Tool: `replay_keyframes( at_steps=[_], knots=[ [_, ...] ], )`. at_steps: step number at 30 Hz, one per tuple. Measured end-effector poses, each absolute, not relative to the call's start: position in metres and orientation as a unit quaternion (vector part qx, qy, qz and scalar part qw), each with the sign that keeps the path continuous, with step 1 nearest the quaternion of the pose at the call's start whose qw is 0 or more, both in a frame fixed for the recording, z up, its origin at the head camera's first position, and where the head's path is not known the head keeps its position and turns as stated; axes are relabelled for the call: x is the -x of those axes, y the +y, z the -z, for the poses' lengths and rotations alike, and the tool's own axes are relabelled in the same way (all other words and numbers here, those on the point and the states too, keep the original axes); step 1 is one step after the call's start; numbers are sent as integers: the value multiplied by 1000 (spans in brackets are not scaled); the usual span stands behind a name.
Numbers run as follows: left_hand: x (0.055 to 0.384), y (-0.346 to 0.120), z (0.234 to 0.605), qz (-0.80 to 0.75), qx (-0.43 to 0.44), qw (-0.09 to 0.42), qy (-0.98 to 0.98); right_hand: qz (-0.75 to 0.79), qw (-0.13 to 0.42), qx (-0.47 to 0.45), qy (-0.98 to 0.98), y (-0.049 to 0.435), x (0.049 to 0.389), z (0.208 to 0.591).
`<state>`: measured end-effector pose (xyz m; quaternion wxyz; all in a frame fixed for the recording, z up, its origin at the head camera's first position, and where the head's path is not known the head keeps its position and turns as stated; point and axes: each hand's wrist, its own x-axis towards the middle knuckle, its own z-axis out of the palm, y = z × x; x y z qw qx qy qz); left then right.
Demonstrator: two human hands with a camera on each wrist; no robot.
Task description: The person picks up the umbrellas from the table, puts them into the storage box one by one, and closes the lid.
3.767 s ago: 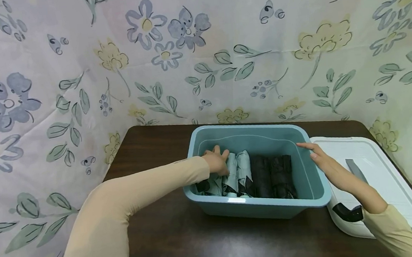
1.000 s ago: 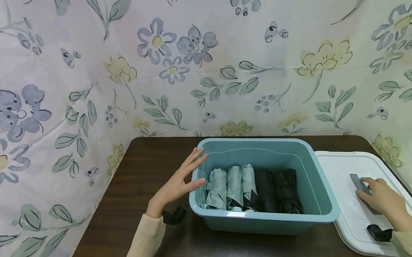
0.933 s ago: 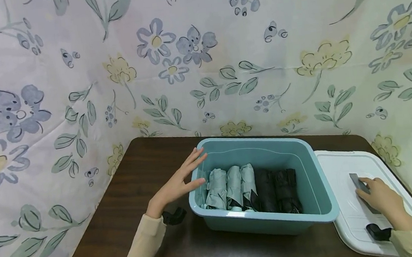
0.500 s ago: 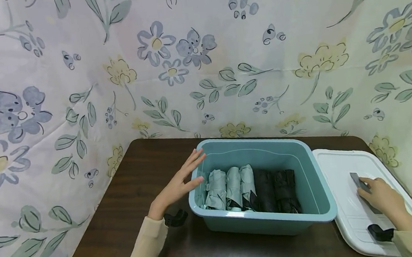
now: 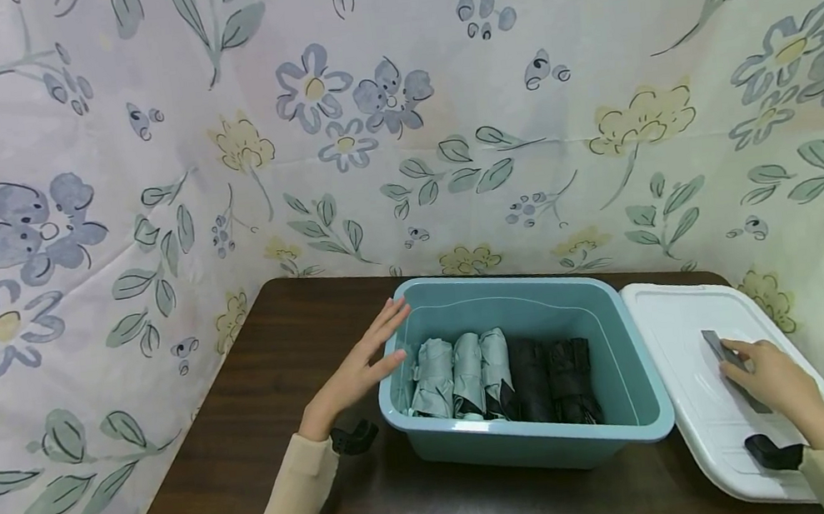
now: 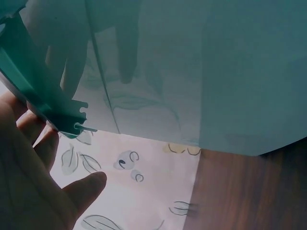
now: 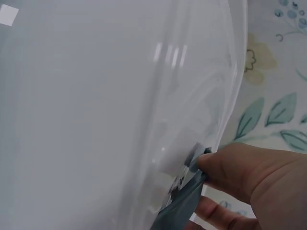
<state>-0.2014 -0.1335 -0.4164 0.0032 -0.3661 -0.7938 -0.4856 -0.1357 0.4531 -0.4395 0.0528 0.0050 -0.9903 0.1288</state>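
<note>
A teal plastic bin [image 5: 511,448] stands at the back of the table. Inside it lie three pale-green rolled bundles [image 5: 467,375] and black rolled bundles [image 5: 551,380] that look like folded umbrellas. My left hand [image 5: 352,376] is at the bin's left rim, fingers fairly straight and spread; the left wrist view shows its fingertips at the bin's edge. On the right, my right hand [image 5: 775,378] pinches the grey handle [image 5: 745,385] of a white lid [image 5: 681,346]. The right wrist view shows the thumb on the handle [image 7: 182,203]; some fingers are partly hidden behind it.
The dark wooden table [image 5: 243,442] carries the bin and lid side by side. Floral cloth [image 5: 398,124] hangs close behind the table and along both sides. The lid's left edge is right beside the bin.
My left hand has come out of the bin to its left rim. My right hand has left the right rim for the lid's handle; in the last half second the lid has shifted and appears slightly raised.
</note>
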Motion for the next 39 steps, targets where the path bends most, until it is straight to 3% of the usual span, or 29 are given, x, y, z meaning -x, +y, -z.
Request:
replay_keyframes(
  at_steps=[7, 16, 23, 28, 39],
  knots=[
    [193, -131, 405, 490, 360, -3, -794, -137, 49, -11, -989, 454, 138, 423],
    [179, -128, 381, 493, 360, -15, -792, -147, 92, -38, -984, 453, 139, 407],
    [189, -130, 398, 496, 364, -7, -788, -154, 142, -79, -975, 451, 138, 397],
    [200, -132, 416, 489, 364, 1, -793, -134, 142, -68, -978, 445, 135, 387],
    [200, -133, 417, 492, 356, -7, -794, -92, 154, -99, -979, 436, 130, 361]
  ],
)
